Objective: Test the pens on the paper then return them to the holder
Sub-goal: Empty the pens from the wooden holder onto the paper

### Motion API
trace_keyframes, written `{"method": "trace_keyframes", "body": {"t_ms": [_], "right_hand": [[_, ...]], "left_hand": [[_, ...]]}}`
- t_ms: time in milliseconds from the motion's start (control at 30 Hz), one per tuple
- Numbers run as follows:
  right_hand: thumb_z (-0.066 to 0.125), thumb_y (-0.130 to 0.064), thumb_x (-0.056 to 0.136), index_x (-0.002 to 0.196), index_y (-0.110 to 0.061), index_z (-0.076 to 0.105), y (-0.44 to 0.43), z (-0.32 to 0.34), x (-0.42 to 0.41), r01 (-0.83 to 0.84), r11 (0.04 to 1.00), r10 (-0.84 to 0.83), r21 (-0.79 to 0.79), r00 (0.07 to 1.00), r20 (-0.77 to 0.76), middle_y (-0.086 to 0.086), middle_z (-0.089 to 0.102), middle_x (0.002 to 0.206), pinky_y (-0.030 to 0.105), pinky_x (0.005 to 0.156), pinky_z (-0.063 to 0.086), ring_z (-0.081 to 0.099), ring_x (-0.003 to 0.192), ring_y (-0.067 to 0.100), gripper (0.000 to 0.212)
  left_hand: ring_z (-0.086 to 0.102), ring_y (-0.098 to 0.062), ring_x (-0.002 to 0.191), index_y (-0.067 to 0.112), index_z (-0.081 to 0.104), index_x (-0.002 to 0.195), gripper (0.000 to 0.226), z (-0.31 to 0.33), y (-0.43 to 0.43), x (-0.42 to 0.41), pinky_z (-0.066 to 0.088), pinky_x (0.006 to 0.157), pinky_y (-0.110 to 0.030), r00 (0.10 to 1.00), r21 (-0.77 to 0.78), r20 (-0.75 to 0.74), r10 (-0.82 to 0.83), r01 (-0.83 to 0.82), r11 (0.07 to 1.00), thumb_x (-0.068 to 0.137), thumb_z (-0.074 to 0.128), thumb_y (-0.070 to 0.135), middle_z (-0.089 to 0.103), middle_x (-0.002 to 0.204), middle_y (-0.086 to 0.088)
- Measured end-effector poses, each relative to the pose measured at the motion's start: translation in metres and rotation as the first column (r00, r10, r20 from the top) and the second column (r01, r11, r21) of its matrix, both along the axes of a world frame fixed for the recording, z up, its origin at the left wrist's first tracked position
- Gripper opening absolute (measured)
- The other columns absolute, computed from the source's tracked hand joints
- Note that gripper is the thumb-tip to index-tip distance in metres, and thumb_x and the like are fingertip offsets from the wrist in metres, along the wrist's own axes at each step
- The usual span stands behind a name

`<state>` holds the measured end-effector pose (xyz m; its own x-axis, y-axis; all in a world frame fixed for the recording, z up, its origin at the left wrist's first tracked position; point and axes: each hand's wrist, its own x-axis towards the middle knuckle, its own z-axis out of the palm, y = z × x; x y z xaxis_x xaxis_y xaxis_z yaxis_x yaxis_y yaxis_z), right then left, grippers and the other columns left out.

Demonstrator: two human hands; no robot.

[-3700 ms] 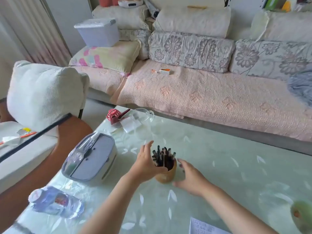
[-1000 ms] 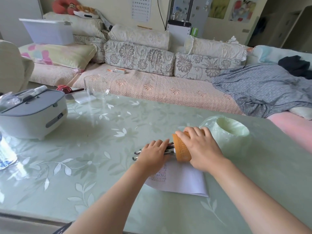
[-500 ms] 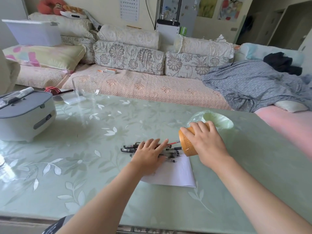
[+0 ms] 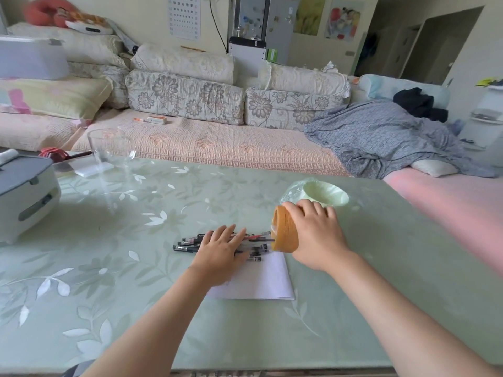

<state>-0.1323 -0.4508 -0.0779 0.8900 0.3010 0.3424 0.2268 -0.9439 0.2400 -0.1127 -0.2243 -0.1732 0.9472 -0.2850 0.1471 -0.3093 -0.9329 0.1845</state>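
Note:
Several dark pens (image 4: 187, 244) lie spilled in a heap on the green table (image 4: 136, 268), partly on a white sheet of paper (image 4: 261, 281). My left hand (image 4: 220, 251) lies flat on the heap with straight fingers. My right hand (image 4: 315, 235) grips the orange-brown holder (image 4: 283, 232), which is tipped on its side with its mouth facing left toward the pens. One red pen (image 4: 257, 236) lies at the holder's mouth.
A pale green bowl in clear plastic (image 4: 324, 194) stands just behind the holder. A grey and white box (image 4: 24, 191) sits at the table's left, a clear glass (image 4: 107, 148) at the back left. A sofa runs behind the table.
The holder went from upright to tipped on its side, and the pens spilled out onto the table and paper. My right hand has drawn the holder a little to the right, off the pens.

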Motion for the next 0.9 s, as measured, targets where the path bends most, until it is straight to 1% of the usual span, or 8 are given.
{"method": "trace_keyframes", "body": {"t_ms": [100, 233, 333, 467, 533, 633, 733, 900], "right_hand": [[0.074, -0.054, 0.054, 0.138, -0.036, 0.031, 0.011, 0.004, 0.001, -0.023, 0.962, 0.038, 0.272, 0.998, -0.052, -0.002, 0.044, 0.125, 0.04, 0.094, 0.04, 0.046, 0.116, 0.024, 0.097], [0.078, -0.052, 0.048, 0.139, -0.037, 0.028, 0.032, 0.012, 0.01, -0.021, 0.893, 0.083, 0.45, 0.989, -0.119, -0.001, 0.04, 0.128, 0.039, 0.099, 0.041, 0.042, 0.12, 0.024, 0.106], [0.079, -0.052, 0.047, 0.14, -0.04, 0.025, 0.049, 0.014, 0.019, -0.038, 0.903, 0.115, 0.428, 0.981, -0.154, -0.002, 0.039, 0.127, 0.038, 0.099, 0.039, 0.041, 0.12, 0.023, 0.108], [0.083, -0.045, 0.048, 0.141, -0.037, 0.028, 0.066, 0.007, 0.028, -0.091, 0.878, 0.184, 0.47, 0.971, -0.155, -0.002, 0.038, 0.129, 0.037, 0.1, 0.039, 0.04, 0.122, 0.022, 0.109], [0.087, -0.042, 0.048, 0.139, -0.036, 0.032, 0.071, 0.001, 0.029, -0.115, 0.79, 0.253, 0.603, 0.956, -0.149, -0.007, 0.037, 0.126, 0.031, 0.099, 0.038, 0.04, 0.121, 0.017, 0.107], [0.092, -0.046, 0.043, 0.134, -0.034, 0.035, 0.084, -0.009, 0.028, -0.074, 0.584, 0.274, 0.808, 0.955, -0.11, -0.011, 0.04, 0.127, 0.023, 0.096, 0.038, 0.043, 0.118, 0.008, 0.108], [0.092, -0.052, 0.041, 0.126, -0.036, 0.035, 0.104, -0.019, 0.03, -0.022, 0.434, 0.217, 0.901, 0.973, -0.08, -0.008, 0.048, 0.128, 0.025, 0.093, 0.046, 0.051, 0.116, 0.01, 0.104], [0.089, -0.049, 0.05, 0.133, -0.035, 0.027, 0.141, -0.028, 0.043, -0.028, 0.356, 0.287, 0.934, 0.955, -0.081, -0.008, 0.053, 0.13, 0.034, 0.092, 0.05, 0.056, 0.115, 0.014, 0.106]], "left_hand": [[0.023, -0.019, 0.142, 0.032, 0.022, 0.152, 0.056, 0.02, -0.001, 0.001, 0.021, 0.116, -0.04, 0.999, -0.259, 0.045, 0.022, -0.009, 0.966, 0.099, 0.035, 0.046, 0.029, 0.156, 0.006], [0.055, -0.01, 0.114, 0.034, 0.04, 0.143, 0.044, 0.051, 0.014, -0.002, 0.046, 0.095, -0.029, 0.996, -0.712, -0.091, -0.01, -0.058, 0.7, 0.099, 0.044, 0.033, 0.052, 0.136, 0.009], [0.058, 0.0, 0.102, 0.029, 0.044, 0.141, 0.043, 0.057, 0.026, -0.005, 0.046, 0.075, -0.007, 0.985, -0.802, -0.148, -0.09, -0.066, 0.594, 0.099, 0.048, 0.024, 0.056, 0.129, 0.008], [0.063, -0.003, 0.097, 0.032, 0.05, 0.135, 0.049, 0.06, 0.035, -0.003, 0.05, 0.083, -0.015, 0.991, -0.785, -0.101, -0.082, -0.028, 0.619, 0.092, 0.051, 0.008, 0.058, 0.129, 0.008], [0.064, 0.002, 0.09, 0.03, 0.049, 0.136, 0.048, 0.065, 0.036, -0.003, 0.049, 0.077, -0.009, 0.984, -0.862, -0.15, -0.092, -0.085, 0.5, 0.093, 0.049, 0.007, 0.057, 0.131, 0.007], [0.063, -0.007, 0.103, 0.027, 0.043, 0.14, 0.059, 0.071, 0.04, -0.002, 0.055, 0.075, -0.018, 0.975, -0.944, -0.18, -0.132, -0.134, 0.3, 0.087, 0.07, 0.027, 0.054, 0.132, 0.005], [0.056, -0.005, 0.112, 0.027, 0.038, 0.138, 0.087, 0.075, 0.049, -0.001, 0.053, 0.071, -0.016, 0.981, -0.916, -0.17, -0.092, -0.123, 0.381, 0.067, 0.088, 0.031, 0.051, 0.126, 0.01], [0.058, -0.001, 0.108, 0.029, 0.053, 0.125, 0.088, 0.073, 0.074, 0.014, 0.052, 0.09, -0.028, 0.993, -0.873, -0.084, 0.085, -0.114, 0.475, 0.049, 0.091, 0.049, 0.057, 0.123, 0.007]]}}
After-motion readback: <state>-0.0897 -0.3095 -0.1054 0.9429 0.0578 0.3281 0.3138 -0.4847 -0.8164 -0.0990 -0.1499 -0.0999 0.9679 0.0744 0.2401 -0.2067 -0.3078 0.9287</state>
